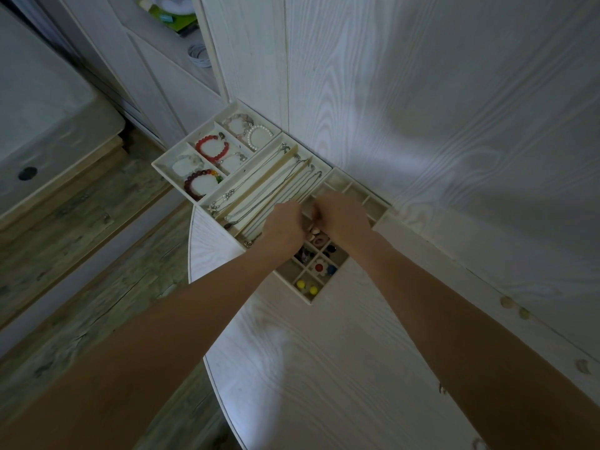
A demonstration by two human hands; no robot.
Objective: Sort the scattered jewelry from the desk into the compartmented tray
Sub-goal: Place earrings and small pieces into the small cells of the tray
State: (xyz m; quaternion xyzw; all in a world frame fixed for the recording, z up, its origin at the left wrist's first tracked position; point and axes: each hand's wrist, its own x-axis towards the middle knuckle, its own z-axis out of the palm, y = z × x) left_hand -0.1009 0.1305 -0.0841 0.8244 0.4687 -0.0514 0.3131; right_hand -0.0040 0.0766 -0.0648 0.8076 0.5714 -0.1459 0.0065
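A cream compartmented tray [376,207] stands at the desk's far left corner, in three sections. Bead bracelets, among them a red one [211,147], fill the left section. Thin chain necklaces [276,183] lie in the long middle slots. The small-cell grid holds yellow beads [306,286], a red and white flower piece [319,267] and dark stones. My left hand [284,227] and my right hand [342,217] hover close together over the grid, fingers curled down. What they pinch is hidden. Small pale pieces [313,229] show between them.
Loose small pieces lie on the white wood desk at the right: two shells [506,302], a pale piece [582,365] and a tiny dark item [442,388]. A white cabinet and wood floor are on the left. The wall rises behind the tray.
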